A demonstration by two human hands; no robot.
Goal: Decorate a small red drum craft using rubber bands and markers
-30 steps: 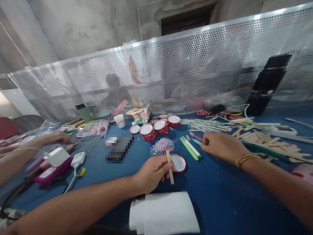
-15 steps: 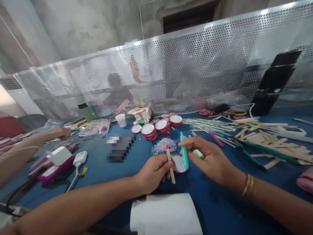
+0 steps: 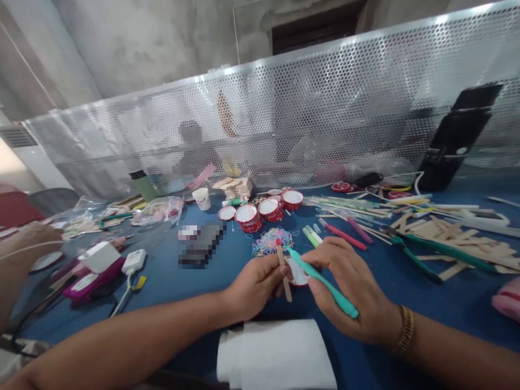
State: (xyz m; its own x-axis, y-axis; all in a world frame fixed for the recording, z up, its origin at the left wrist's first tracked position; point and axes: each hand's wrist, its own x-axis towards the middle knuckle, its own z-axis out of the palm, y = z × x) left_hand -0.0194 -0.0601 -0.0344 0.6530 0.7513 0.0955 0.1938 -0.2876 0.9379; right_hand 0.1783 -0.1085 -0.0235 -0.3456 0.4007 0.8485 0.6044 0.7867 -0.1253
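Observation:
My left hand (image 3: 260, 284) pinches a flat wooden popsicle stick (image 3: 286, 284) whose top end is coloured red. From the right, my right hand (image 3: 351, 284) holds a turquoise felt-tip pen (image 3: 329, 287), slanted so its tip is close to the upper part of the stick; whether they touch I cannot tell. Just behind the stick, partly hidden by my hands, is a small red-rimmed drum (image 3: 298, 275) with a pale top. A heap of pastel rubber bands (image 3: 272, 242) lies beyond my left hand.
Small red drums (image 3: 247, 216) stand farther back near a paper cup (image 3: 201, 199). Felt-tip pens (image 3: 345, 235), green-handled pliers (image 3: 418, 254) and wooden sticks (image 3: 467, 238) lie right. A white cloth (image 3: 276, 355) is nearest me. Another person's arm (image 3: 24, 249) reaches in at left.
The turquoise pen has gone from nearly upright to slanted, its tip now by the stick. My right hand has turned around it. The other person's hand has drawn back left.

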